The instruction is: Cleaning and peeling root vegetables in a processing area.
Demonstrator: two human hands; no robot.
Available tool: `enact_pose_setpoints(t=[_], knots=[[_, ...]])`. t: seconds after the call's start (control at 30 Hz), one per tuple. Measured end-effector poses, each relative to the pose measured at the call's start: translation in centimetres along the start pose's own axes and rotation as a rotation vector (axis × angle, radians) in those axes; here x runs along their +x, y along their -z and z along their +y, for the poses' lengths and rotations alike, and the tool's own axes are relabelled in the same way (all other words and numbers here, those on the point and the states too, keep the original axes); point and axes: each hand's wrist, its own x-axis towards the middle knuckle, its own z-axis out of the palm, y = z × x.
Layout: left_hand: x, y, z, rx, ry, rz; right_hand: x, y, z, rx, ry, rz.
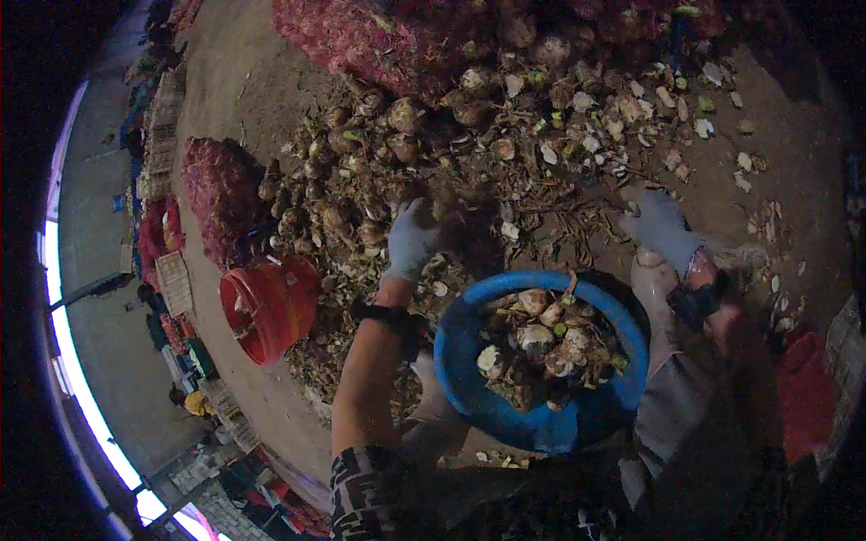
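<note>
Wearing a pale glove, my left hand (pixel 410 238) reaches into a heap of brownish root bulbs (pixel 338 196) on the dirt floor; its fingertips are partly lost in the dark, and whether they grip a bulb is unclear. My right hand (pixel 657 223), also gloved, is over dry stalks and trimmings (pixel 561 223) at the right, near my foot, with its fingers partly blurred; a grip cannot be made out. Between my legs stands a blue plastic basin (pixel 473 399) holding several bulbs (pixel 534 338), some with pale cut faces.
A red plastic bucket (pixel 284 304) lies tilted at the left. Behind it is a full red mesh sack (pixel 216 196), and larger mesh sacks (pixel 379 40) lie beyond the heap. Pale cut pieces (pixel 602 122) are scattered at the upper right. Red cloth (pixel 805 392) is at the right.
</note>
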Motion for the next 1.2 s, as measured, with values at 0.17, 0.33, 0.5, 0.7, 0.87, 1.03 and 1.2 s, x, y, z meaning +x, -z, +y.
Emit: enact_pose_setpoints(t=[0.17, 0.33, 0.5, 0.7, 0.87, 1.03, 1.2], knots=[[-2.4, -1.7, 4.6, -0.928, 0.318, -0.266, 0.5, -0.5, -3.3, 0.011, 0.249, -0.086], [-2.7, -2.6, 6.4, -0.724, 0.056, -0.429, 0.6, 0.6, -6.3, 0.079, 0.442, -0.091], [-3.0, -2.2, 9.3, -0.353, -0.033, -0.256, 0.7, 0.7, -3.3, -0.019, 0.301, -0.087], [-3.8, -0.3, 8.9, -1.079, 0.187, -0.378, 1.5, 0.9, 4.9, 0.184, 0.008, -0.048], [-2.1, -2.7, 8.0, -2.092, 0.571, -0.302, 0.1, 0.5, -0.1, 0.089, 0.075, 0.212], [-2.9, -7.6, 9.3, -1.953, 0.65, -0.093, -0.5, -0.6, -4.9, -0.017, 0.592, 0.177], [-4.9, -11.7, 9.5, -1.935, 0.694, -0.142, -0.7, -0.1, -6.5, -0.163, 0.591, 0.076]])
